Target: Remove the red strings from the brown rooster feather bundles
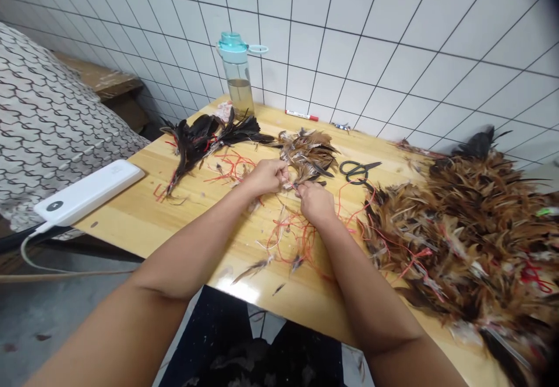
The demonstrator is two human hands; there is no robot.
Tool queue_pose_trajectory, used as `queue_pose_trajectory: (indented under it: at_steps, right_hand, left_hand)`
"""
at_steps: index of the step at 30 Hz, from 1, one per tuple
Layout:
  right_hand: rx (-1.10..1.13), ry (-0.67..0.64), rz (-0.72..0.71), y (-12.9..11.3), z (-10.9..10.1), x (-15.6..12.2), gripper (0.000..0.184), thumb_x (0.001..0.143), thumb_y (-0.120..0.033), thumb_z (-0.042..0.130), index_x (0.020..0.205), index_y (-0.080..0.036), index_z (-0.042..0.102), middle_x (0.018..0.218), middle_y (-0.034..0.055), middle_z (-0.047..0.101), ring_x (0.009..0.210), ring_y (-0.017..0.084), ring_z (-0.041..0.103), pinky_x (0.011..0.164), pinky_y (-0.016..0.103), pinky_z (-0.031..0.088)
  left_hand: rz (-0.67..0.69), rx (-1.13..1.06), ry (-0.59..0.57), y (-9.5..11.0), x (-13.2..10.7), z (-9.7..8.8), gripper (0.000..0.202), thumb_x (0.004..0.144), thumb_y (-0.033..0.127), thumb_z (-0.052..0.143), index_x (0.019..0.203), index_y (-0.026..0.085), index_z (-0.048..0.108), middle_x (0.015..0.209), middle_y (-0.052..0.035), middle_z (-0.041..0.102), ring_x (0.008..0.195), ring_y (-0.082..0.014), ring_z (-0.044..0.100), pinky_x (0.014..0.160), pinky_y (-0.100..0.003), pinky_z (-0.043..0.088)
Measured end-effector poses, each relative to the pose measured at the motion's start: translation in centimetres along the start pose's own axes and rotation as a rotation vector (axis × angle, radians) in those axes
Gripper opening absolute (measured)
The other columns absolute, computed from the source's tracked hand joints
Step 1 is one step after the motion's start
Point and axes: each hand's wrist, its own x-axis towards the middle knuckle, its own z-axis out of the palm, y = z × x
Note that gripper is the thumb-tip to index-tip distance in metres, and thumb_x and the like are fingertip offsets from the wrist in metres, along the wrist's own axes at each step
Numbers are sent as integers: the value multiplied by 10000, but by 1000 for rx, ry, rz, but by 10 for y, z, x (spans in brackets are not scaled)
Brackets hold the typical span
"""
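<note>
My left hand [267, 176] and my right hand [315, 201] meet over the middle of a yellow wooden table [144, 212]. Both are closed on the quill end of a small bunch of brown feathers [311, 155], which fans out away from me. Loose red threads [293, 237] lie tangled on the table just below my hands. A few stray feathers [255, 267] rest near the table's front edge.
A big heap of brown feathers [471, 241] fills the right side. Dark feathers [205, 137] lie at the back left, black scissors [357, 170] beyond my hands. A water bottle [238, 75] and a red marker [301, 115] stand by the tiled wall. A white power bank [89, 192] sits at the left edge.
</note>
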Motion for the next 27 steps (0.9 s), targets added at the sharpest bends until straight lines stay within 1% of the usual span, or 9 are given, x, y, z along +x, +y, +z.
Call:
queue_pose_trajectory:
  at_steps: [3, 7, 11, 15, 19, 21, 23, 25, 27]
  right_hand:
    - [-8, -11, -11, -1, -1, 0, 329, 977, -261, 350, 1032, -215, 671, 1055, 104, 675, 1014, 227, 596, 766, 308, 466]
    - [-18, 3, 0, -2, -1, -1, 353, 992, -294, 330, 1086, -184, 652, 1079, 126, 668, 1043, 231, 599, 800, 311, 468]
    - [-39, 19, -3, -4, 0, -2, 367, 999, -302, 312, 1110, -167, 634, 1094, 136, 662, 1054, 235, 603, 806, 307, 465]
    - [-26, 21, -1, -7, -1, -4, 383, 1009, -326, 278, 1139, -173, 603, 1104, 134, 648, 1031, 234, 609, 799, 319, 469]
    - [39, 76, 26, -9, -5, -7, 305, 999, -319, 337, 1187, -198, 544, 1173, 114, 618, 1046, 226, 598, 797, 320, 471]
    - [76, 101, 56, -9, -6, -8, 287, 992, -306, 357, 1208, -210, 521, 1211, 110, 603, 1049, 221, 594, 802, 317, 469]
    - [106, 107, 85, -8, -5, -9, 295, 990, -295, 354, 1225, -212, 511, 1231, 114, 597, 1045, 222, 594, 811, 321, 470]
    - [121, 99, 96, -7, -2, -7, 307, 980, -273, 358, 1235, -206, 517, 1221, 120, 608, 1051, 232, 597, 825, 331, 474]
    - [128, 88, 94, -5, 2, -5, 325, 968, -249, 361, 1242, -198, 530, 1196, 125, 626, 1056, 241, 604, 838, 336, 479]
  left_hand:
    - [-8, 22, -4, 0, 1, -2, 93, 660, 169, 555, 700, 156, 638, 658, 13, 627, 620, -116, 553, 580, -205, 377]
    - [-52, -8, -100, 3, 2, -7, 140, 746, 250, 545, 760, 163, 654, 697, 8, 656, 652, -127, 566, 600, -204, 383]
    - [11, 153, -92, 12, 0, -5, 199, 814, 342, 548, 713, 195, 638, 688, -3, 639, 654, -152, 542, 607, -233, 358]
    - [47, 262, -99, 24, -5, 5, 88, 766, 295, 608, 752, 212, 632, 716, -11, 651, 651, -164, 545, 604, -250, 364]
    - [23, 362, -128, 26, -7, 6, 64, 746, 243, 573, 715, 206, 616, 699, -23, 649, 648, -169, 552, 580, -254, 353]
    - [-14, 350, -70, 24, -6, 0, 44, 730, 233, 576, 710, 200, 597, 674, -24, 626, 626, -169, 537, 575, -261, 352]
    - [-48, 270, 44, 26, -6, -8, 51, 718, 238, 595, 730, 193, 573, 673, -18, 608, 623, -162, 528, 590, -263, 370]
    - [-75, 117, 161, 34, -6, -15, 90, 721, 249, 601, 757, 186, 548, 680, -7, 595, 627, -147, 525, 607, -256, 395]
    - [-93, -117, 207, 50, -8, -17, 96, 746, 254, 575, 777, 177, 526, 669, 4, 573, 616, -127, 521, 599, -243, 413]
